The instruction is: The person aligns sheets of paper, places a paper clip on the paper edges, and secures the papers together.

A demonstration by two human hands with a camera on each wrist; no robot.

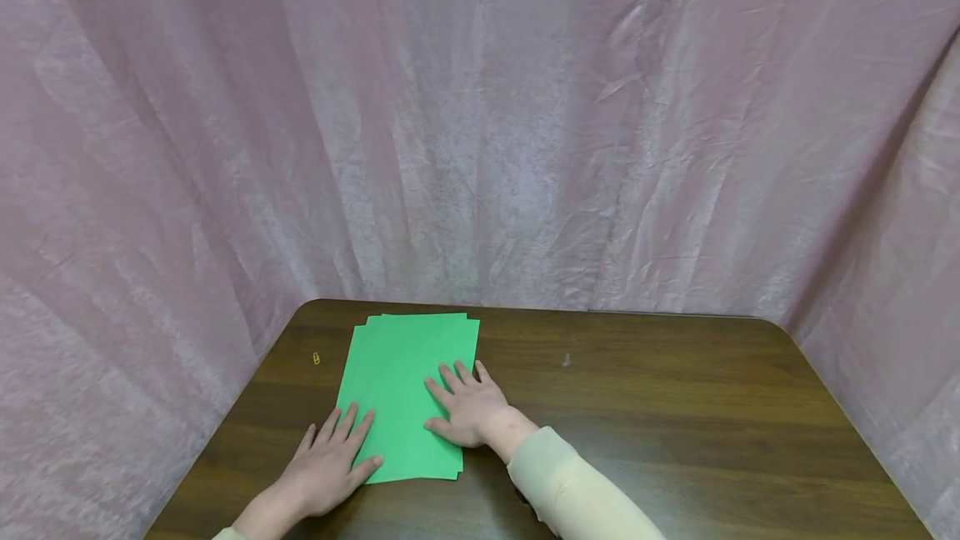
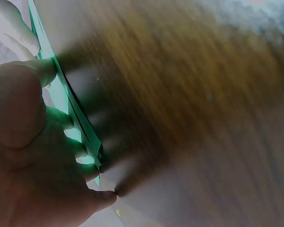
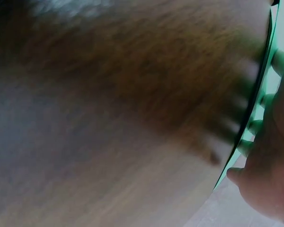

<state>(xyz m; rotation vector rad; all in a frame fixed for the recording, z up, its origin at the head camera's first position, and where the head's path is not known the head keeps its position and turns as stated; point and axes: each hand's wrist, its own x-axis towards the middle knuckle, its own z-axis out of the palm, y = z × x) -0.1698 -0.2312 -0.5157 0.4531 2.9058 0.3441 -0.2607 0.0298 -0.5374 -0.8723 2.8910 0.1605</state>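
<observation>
Green sheets: a loose stack of green sheets [image 1: 405,382] is laid flat on the left part of the brown wooden table [image 1: 675,407], reaching close to its far edge.
Long axis: it is pointed away from the person, with the far end turned slightly to the right; the short sides are set at the near and far ends.
Stack edges: the sheets are not quite squared, and stepped corners are shown at both far corners and at the near right.
Left hand: the left hand [image 1: 326,469] is laid over the near left edge, fingers spread and almost straight; thumb and forefinger are rested on the green, the little finger is placed beyond it, and nothing is gripped.
Right hand: the right hand [image 1: 471,408] is laid across the right edge, fingers fanned and extended, with nothing grasped.
Sleeve: the right forearm is covered by a pale sleeve [image 1: 581,486].
Yellow paper clip: the yellow paper clip [image 1: 317,358] is set apart, left of the stack.
Curtain: the table is backed by a pink curtain [image 1: 480,123].
</observation>
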